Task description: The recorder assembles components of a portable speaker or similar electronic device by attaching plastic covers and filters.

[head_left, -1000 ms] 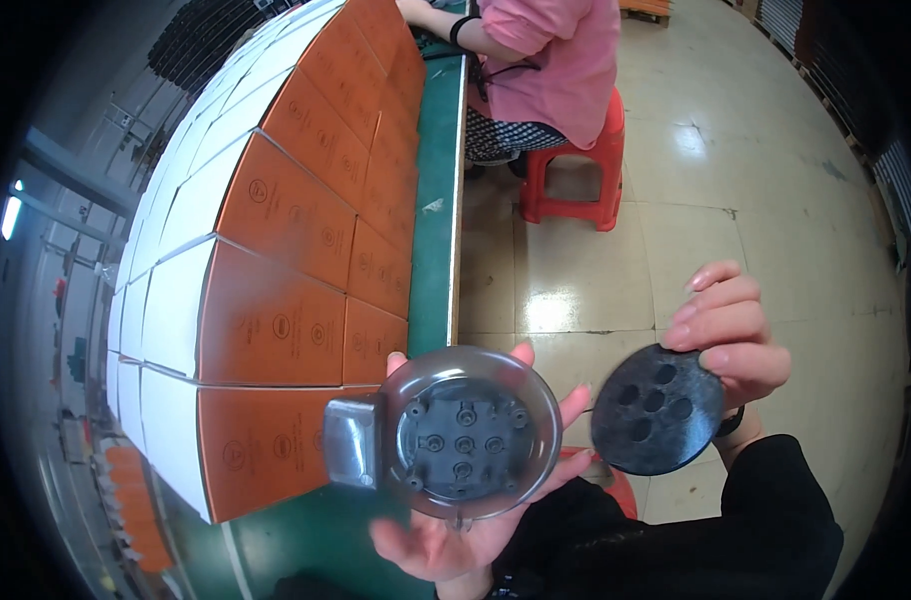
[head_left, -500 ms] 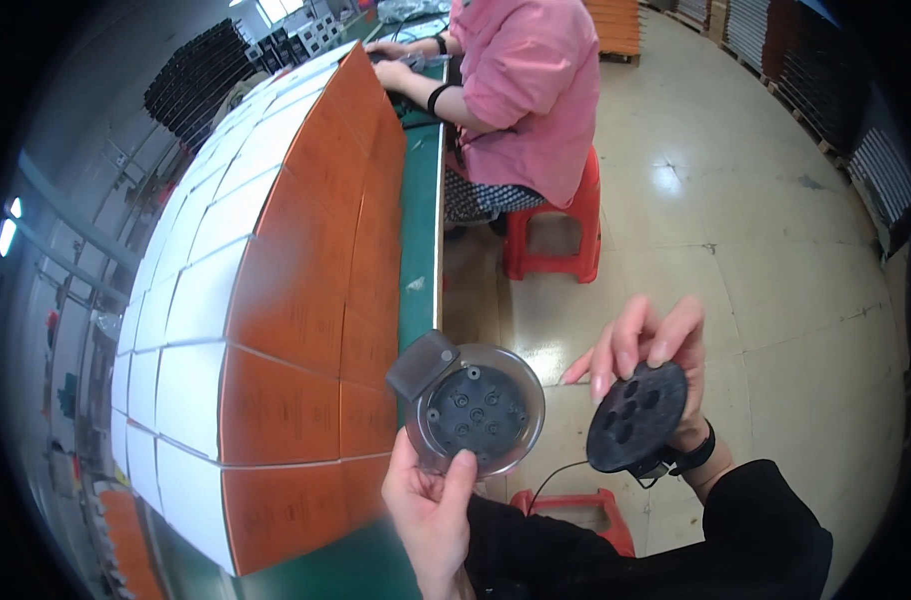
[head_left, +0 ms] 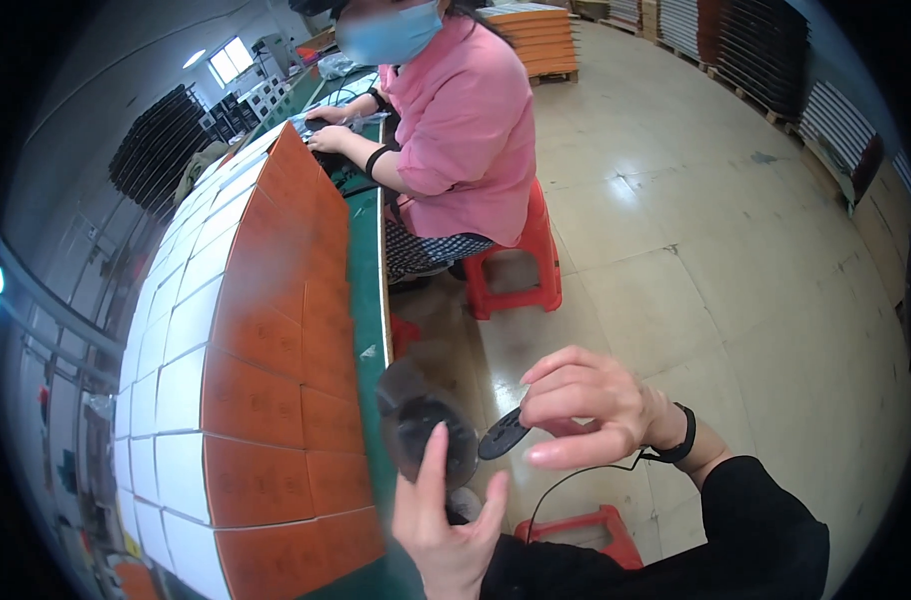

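Note:
My left hand point(head_left: 446, 520) holds a round grey housing with a clear rim point(head_left: 424, 430), seen tilted on edge beside the green bench. My right hand point(head_left: 591, 410) pinches a black round disc with holes point(head_left: 503, 435) and brings it against the housing's right side. A black band is on my right wrist, and a thin black cord point(head_left: 566, 480) hangs below it.
A long stack of orange and white boxes point(head_left: 256, 340) fills the green bench point(head_left: 371, 320) on the left. A co-worker in a pink top point(head_left: 466, 130) sits on a red stool point(head_left: 521, 270) further along. Another red stool point(head_left: 586, 530) is under my hands. Pallets of stacked goods point(head_left: 541, 35) stand far back.
The housing has tilted from face-up to nearly on edge and moved up toward the bench. My right hand has carried the black disc left until it meets the housing.

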A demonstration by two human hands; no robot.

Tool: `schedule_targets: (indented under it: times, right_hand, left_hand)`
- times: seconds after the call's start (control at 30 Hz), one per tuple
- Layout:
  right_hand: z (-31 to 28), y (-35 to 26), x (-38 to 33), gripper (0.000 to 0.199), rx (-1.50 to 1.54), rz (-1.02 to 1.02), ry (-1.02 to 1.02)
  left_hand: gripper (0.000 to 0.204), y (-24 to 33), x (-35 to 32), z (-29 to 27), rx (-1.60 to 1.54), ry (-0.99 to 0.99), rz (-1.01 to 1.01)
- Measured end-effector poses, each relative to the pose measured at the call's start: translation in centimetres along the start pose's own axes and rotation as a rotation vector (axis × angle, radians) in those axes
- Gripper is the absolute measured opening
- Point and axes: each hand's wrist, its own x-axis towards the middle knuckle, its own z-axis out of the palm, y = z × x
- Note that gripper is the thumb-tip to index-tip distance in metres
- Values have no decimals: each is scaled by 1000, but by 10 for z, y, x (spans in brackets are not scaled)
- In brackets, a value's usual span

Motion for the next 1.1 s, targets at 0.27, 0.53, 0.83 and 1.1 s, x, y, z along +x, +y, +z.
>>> schedule_targets:
  times: [0.27,0.53,0.83,1.1]
  right_hand:
    - [-6,-32,-7,64,412,439,226]
    - [6,-62,-21,15,776,944,429]
    - [18,-43,-18,19,558,771,509]
    - [-39,19,-32,23,-444,61,39]
  left_hand:
    - [32,9,-10,16,90,99,309]
    - [17,23,-19,7,-244,165,35]
    - [18,14,-2,26,-297,105,139]
    - [16,-15,42,60,-636,28,-248]
